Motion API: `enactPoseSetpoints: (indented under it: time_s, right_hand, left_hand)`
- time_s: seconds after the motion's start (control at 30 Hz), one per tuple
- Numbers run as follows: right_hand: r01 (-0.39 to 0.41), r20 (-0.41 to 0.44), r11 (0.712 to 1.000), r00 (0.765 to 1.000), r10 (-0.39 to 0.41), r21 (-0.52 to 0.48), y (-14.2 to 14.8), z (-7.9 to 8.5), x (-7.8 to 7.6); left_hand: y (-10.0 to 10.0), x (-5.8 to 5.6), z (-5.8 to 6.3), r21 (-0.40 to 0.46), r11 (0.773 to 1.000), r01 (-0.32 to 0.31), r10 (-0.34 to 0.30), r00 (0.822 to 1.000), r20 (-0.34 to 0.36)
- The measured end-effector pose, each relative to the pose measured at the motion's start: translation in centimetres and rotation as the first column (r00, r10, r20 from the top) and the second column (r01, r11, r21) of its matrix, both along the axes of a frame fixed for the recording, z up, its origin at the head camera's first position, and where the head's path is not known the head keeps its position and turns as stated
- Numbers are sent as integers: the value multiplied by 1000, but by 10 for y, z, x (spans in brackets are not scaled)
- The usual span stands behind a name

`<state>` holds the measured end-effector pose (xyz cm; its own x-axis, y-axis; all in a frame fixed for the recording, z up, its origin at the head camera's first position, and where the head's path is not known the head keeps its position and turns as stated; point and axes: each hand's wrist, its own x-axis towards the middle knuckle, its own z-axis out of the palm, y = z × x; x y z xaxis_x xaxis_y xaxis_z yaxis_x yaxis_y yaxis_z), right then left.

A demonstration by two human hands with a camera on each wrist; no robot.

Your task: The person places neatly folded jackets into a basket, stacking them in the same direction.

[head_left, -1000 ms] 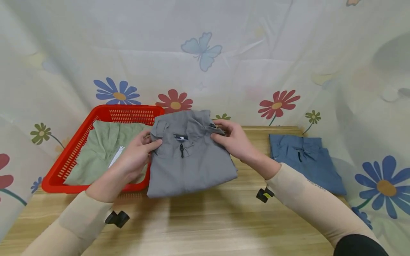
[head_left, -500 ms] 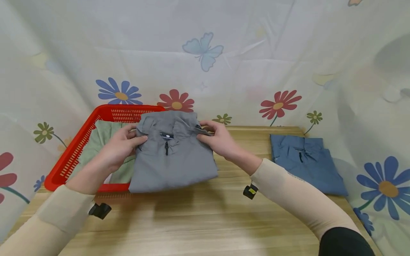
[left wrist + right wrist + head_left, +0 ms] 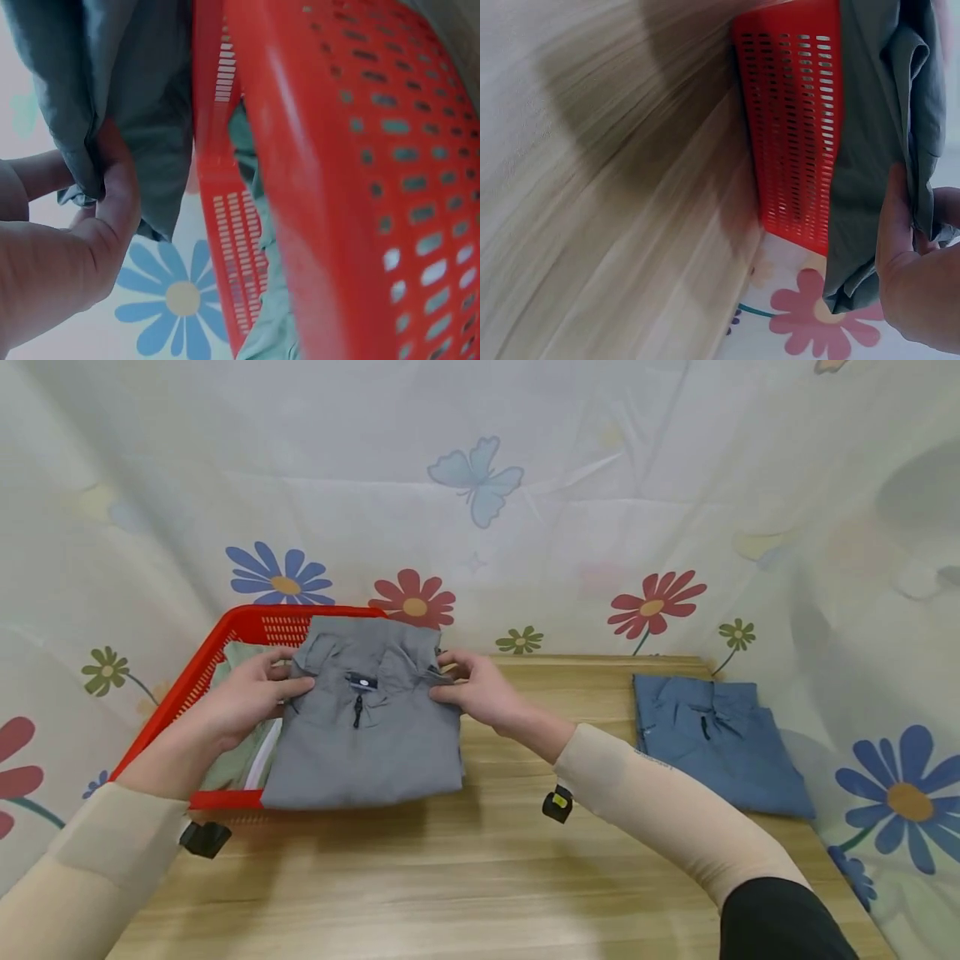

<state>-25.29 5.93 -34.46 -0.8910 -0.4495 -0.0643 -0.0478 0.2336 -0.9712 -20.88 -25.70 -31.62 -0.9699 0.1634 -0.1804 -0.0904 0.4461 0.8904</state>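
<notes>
A folded grey jacket (image 3: 367,743) with a short black zip pull is held up by both hands, its body overlapping the right part of the red basket (image 3: 202,672) in the head view. My left hand (image 3: 251,697) pinches its upper left edge, thumb on top. At the upper right edge, my right hand (image 3: 480,693) pinches the cloth between thumb and fingers. Inside the basket lies a light green garment (image 3: 232,760) with a white strip, partly hidden under the jacket. In the left wrist view, the jacket (image 3: 150,112) hangs beside the basket's rim (image 3: 289,150).
A folded blue jacket (image 3: 720,743) lies on the right of the wooden table (image 3: 510,877). Behind the table hangs a white curtain (image 3: 570,527) printed with flowers and a butterfly. Each wrist wears a small black camera.
Both hands have carried the grey jacket leftward, from beside the basket to over its right part. More of the green garment is now covered. The blue jacket has not moved.
</notes>
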Motion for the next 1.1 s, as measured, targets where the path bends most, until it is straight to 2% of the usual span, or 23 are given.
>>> enactPoseSetpoints:
  time_s: [0.17,0.37,0.53,0.87,1.1]
  right_hand:
    - [-4,45,1000,999,5,-22,-10,-2,-2]
    - [1,37,999,999,1,-53,-25,-1,-4]
    - [-5,2,998,1000,5,-57,-36,0,-6]
    - [-16,-81,1000,997,14,-21,-61,6,-8]
    - [13,-129,1000,992,-15,-18,-81,3,-12]
  left_hand:
    - [-14,-4,5,-62,998,23,-23,1000,-7]
    - [-34,-12,11,-121,990,73,-74,997,-6]
    - [-47,-17,14,-123,988,95,-96,995,-5]
    - [-66,-23,29,-228,967,112,-112,994,16]
    - [-87,-27,26,-265,959,97,-86,995,53]
